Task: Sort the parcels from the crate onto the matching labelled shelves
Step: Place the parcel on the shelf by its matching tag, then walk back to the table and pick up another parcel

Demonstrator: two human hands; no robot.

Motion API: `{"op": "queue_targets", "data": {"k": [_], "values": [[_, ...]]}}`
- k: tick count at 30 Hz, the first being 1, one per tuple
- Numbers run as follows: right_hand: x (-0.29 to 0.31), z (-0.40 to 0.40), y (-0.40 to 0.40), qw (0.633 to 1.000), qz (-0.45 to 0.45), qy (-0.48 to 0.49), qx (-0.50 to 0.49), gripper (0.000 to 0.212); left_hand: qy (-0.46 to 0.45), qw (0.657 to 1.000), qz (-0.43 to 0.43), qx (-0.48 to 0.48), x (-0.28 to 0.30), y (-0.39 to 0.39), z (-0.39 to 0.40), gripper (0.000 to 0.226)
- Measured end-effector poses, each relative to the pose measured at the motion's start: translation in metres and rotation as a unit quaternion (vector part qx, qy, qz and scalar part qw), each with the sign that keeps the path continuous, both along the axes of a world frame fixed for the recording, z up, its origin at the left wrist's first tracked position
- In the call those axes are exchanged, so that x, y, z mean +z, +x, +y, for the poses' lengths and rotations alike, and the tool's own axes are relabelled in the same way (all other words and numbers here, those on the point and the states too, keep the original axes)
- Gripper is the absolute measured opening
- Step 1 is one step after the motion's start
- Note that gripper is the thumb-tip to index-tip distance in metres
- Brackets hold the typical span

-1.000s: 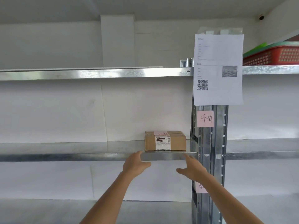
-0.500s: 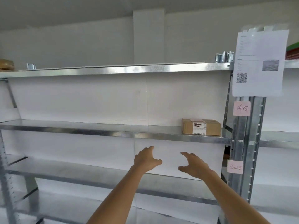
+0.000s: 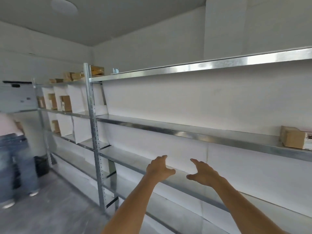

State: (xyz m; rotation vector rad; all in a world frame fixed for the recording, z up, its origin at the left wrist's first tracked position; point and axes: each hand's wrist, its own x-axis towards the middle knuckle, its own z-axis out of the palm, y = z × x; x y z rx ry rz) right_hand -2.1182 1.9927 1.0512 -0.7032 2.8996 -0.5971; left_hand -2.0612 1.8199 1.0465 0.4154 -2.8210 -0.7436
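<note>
A brown cardboard parcel (image 3: 294,139) with a white label lies on the middle metal shelf (image 3: 168,130) at the far right edge of view. My left hand (image 3: 159,168) and my right hand (image 3: 202,173) hover side by side in front of the lower shelf (image 3: 128,163), both empty with fingers spread. They are well left of and below the parcel. The crate is out of view.
A second shelving bay to the left holds several brown parcels (image 3: 65,103) on its shelves and more on top (image 3: 97,70). A person in jeans (image 3: 14,157) stands at the far left on the grey floor. A steel upright (image 3: 94,132) separates the bays.
The view has swung left, so the parcel has slid to the right edge and the labelled post has left the frame. Both hands have drawn back from the parcel, still empty.
</note>
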Motion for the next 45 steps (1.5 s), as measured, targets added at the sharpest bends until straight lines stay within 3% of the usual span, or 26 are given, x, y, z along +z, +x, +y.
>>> {"op": "queue_targets", "data": {"k": [12, 21, 33, 40, 45], "values": [[-0.026, -0.247, -0.041, 0.975, -0.038, -0.042, 0.214, 0.083, 0.013, 0.975, 0.012, 0.221, -0.005, 0.044, -0.204, 0.075], [-0.024, -0.435, 0.021, 0.927, -0.069, -0.04, 0.365, 0.083, 0.011, 0.924, -0.015, 0.381, -0.024, 0.145, -0.352, 0.076], [-0.024, -0.704, 0.139, 0.859, -0.058, -0.047, 0.506, 0.081, 0.022, 0.856, -0.017, 0.516, -0.028, 0.262, -0.568, 0.074], [-0.04, -0.825, 0.196, 0.82, -0.034, -0.012, 0.571, 0.082, 0.041, 0.81, -0.009, 0.585, -0.04, 0.323, -0.653, 0.063], [-0.046, -0.908, 0.241, 0.777, -0.038, -0.001, 0.629, 0.074, 0.023, 0.768, -0.026, 0.64, -0.043, 0.351, -0.713, 0.068]]}}
